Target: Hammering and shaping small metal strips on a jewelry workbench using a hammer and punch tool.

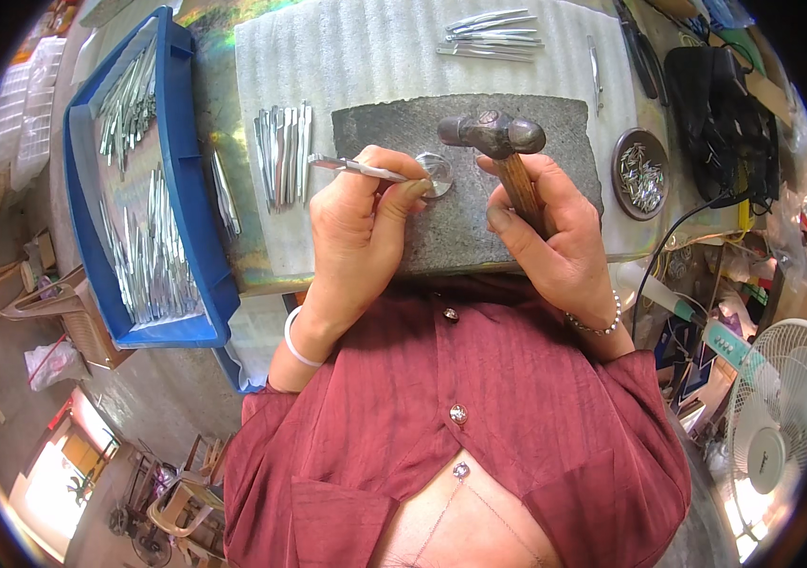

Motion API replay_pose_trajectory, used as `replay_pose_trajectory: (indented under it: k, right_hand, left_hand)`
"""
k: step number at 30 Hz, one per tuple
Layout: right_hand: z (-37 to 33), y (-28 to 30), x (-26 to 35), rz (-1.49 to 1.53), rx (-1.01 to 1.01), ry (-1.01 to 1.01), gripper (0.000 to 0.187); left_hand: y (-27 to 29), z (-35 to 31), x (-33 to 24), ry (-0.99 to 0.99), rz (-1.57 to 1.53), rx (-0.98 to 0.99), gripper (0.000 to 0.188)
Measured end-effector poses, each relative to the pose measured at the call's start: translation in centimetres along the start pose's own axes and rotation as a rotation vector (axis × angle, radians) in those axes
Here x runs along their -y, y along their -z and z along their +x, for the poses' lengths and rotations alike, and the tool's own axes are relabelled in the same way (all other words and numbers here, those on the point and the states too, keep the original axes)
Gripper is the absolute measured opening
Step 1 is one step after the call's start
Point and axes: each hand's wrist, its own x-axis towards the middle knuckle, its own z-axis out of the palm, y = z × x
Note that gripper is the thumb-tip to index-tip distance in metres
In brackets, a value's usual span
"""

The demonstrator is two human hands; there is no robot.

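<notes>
My left hand (366,213) is closed, pinching a slim silvery metal piece (351,167) that lies nearly level. Its tip end, partly behind my fingers, is at a small round shiny metal block (437,176) on a dark grey slab (375,118). Wrapped round the wooden handle (519,189) of a ball-peen hammer, my right hand (560,218) is closed too. The steel hammer head (491,134) is just to the right of and beyond the block. Whether the head touches the slab I cannot tell.
Left of the slab lies a row of slim metal pieces (282,156); another bunch (491,36) is at the back. A blue tray (176,104) holds many more. At right are a round dish (619,180) of small metal pins, pliers (643,52), a black cable (673,227) and a fan (768,445).
</notes>
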Motion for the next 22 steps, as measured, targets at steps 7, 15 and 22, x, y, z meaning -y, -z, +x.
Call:
replay_pose_trajectory:
  k: [7, 15, 22]
  right_hand:
    - [0.2, 0.1, 0.5, 0.013, 0.02, -0.059, 0.032]
    - [0.3, 0.4, 0.6, -0.005, 0.044, -0.029, 0.036]
    - [0.0, -0.1, 1.1, 0.018, 0.024, 0.014, 0.033]
  left_hand:
    - [-0.1, -0.1, -0.1, 0.032, -0.029, -0.019, 0.007]
    - [-0.8, 0.2, 0.3, -0.122, 0.062, -0.114, 0.011]
    - [-1.2, -0.6, -1.3, -0.314, 0.598, -0.05, 0.01]
